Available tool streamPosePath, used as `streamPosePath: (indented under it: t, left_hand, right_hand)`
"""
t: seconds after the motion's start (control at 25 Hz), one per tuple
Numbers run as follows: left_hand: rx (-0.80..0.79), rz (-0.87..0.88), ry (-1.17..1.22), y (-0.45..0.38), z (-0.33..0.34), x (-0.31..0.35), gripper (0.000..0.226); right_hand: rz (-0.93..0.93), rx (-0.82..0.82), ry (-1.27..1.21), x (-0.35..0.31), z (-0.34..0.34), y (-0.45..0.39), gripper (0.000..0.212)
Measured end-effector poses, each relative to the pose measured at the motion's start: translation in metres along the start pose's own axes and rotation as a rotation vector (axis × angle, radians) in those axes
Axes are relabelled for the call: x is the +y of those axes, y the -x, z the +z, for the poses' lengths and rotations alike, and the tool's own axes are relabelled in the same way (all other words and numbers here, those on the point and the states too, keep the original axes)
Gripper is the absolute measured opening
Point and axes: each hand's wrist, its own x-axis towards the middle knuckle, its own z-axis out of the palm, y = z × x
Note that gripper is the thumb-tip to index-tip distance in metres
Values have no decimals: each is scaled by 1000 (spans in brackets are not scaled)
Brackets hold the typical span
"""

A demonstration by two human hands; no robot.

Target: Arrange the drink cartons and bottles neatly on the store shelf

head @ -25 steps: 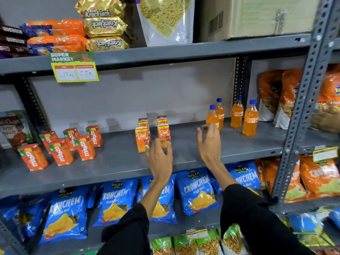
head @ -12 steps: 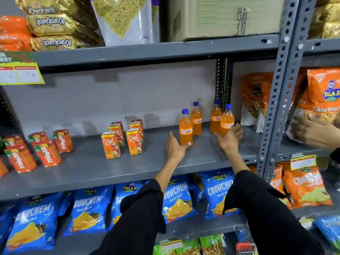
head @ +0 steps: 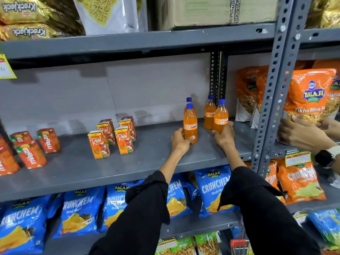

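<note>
Within the last second both hands had left the juice cartons [head: 112, 137] and come to the orange bottles. The left hand [head: 181, 141] had closed around the base of the front left bottle [head: 190, 124], thumb across its front. The right hand [head: 224, 136] was wrapped around the foot of the front right bottle [head: 220, 116]. That suggested the cartons were settled in their two short rows, well off to the left of the left hand, and the bottles were now being squared up.

The four bottles stood upright on the shelf [head: 147, 162] as two pairs, a gap between them; each back bottle sat just behind the held one. They were clear plastic with blue caps and orange labels, smooth and likely to slide.
</note>
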Motion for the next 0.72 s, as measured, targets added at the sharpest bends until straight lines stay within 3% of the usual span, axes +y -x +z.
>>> streamPosePath:
  t: [0.56, 0.72]
  left_hand:
    - [-50, 38, -75, 1, 20, 1, 54]
    - [-115, 68, -133, 9, 10, 4, 59]
  right_hand:
    - [22, -3, -53, -1, 0, 5, 54]
    - [38, -2, 19, -6, -3, 23, 77]
